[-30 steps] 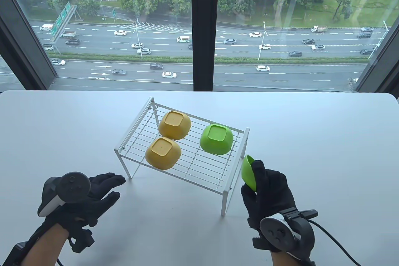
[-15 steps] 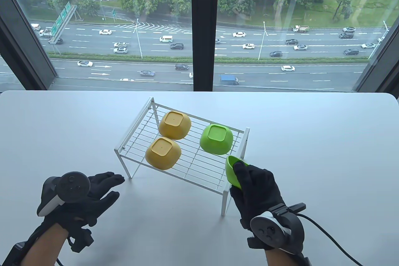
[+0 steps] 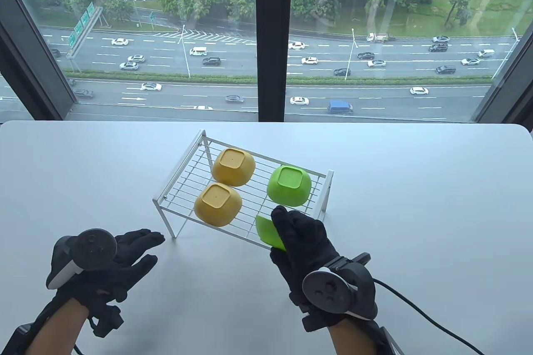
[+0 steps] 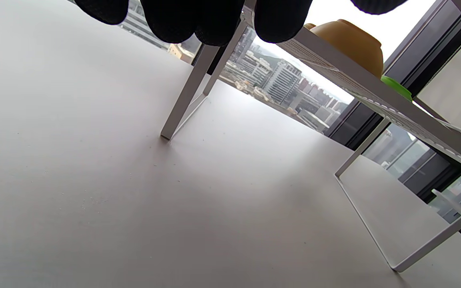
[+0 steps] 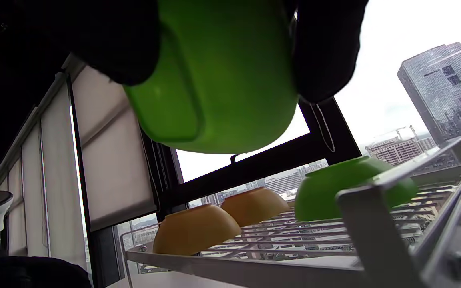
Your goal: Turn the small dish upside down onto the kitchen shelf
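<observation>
My right hand (image 3: 297, 236) grips a small green dish (image 3: 267, 233), tilted, over the front right part of the white wire shelf (image 3: 183, 188). The right wrist view shows the green dish (image 5: 214, 76) held between my gloved fingers (image 5: 326, 52) above the shelf (image 5: 254, 268). Three dishes lie upside down on the shelf: two yellow (image 3: 233, 166) (image 3: 217, 204) and one green (image 3: 289, 185). My left hand (image 3: 133, 247) rests open on the table to the left of the shelf, holding nothing.
The shelf stands mid-table on the white table (image 3: 416, 188). A window with a dark frame (image 3: 272, 38) runs behind the table's far edge. A cable (image 3: 416, 309) trails from my right wrist tracker. The left wrist view shows the shelf leg (image 4: 182, 102).
My right hand has carried the green dish leftward from beside the shelf's right end to over its front right part, turning it further over. The left hand barely moved.
</observation>
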A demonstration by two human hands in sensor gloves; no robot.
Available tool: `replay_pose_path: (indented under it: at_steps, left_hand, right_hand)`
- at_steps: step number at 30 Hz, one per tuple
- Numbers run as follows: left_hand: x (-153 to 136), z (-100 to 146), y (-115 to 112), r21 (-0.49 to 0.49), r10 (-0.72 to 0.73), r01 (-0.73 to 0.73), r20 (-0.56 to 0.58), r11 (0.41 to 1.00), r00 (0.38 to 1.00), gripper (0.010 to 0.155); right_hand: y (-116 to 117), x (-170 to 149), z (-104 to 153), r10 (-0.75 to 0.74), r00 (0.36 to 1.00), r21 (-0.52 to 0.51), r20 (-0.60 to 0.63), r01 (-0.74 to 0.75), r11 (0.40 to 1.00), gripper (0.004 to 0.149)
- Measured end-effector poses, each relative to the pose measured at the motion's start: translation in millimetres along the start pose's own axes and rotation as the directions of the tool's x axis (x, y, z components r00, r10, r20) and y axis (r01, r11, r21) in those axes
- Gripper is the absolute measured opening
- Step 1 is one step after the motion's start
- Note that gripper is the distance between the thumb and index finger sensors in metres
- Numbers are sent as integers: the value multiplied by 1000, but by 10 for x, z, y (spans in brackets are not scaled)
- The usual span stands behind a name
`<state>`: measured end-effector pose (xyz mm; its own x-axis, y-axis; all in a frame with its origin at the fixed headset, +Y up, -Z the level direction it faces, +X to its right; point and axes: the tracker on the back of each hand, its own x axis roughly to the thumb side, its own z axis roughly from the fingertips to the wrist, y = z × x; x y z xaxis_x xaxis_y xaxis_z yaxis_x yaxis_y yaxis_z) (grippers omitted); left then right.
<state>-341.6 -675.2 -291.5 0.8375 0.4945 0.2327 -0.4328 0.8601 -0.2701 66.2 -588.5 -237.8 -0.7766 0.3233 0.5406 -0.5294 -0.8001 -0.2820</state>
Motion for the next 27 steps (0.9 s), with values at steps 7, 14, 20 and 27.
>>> replay_pose_path:
  at_steps: [7, 14, 20, 27]
  left_hand:
    - [2, 1, -3, -14, 8, -8, -1, 1000, 1000, 69]
    - [7, 9, 6, -20, 12, -12, -2, 1000, 1000, 69]
    - [6, 14, 8, -28, 13, -13, -5, 1000, 1000, 69]
    - [-44, 9, 15, -38, 28, -29, -27, 999, 999, 69]
  right_hand:
    - [172, 22, -162, 3, 999, 113, -50, 3, 994, 77]
    - [252, -16, -278, -5, 994, 124, -105, 18, 992, 73]
    - [297, -104, -350, -13, 985, 120, -170, 34, 992, 66]
    - [400, -211, -398, -36, 972, 132, -232, 68, 989, 63]
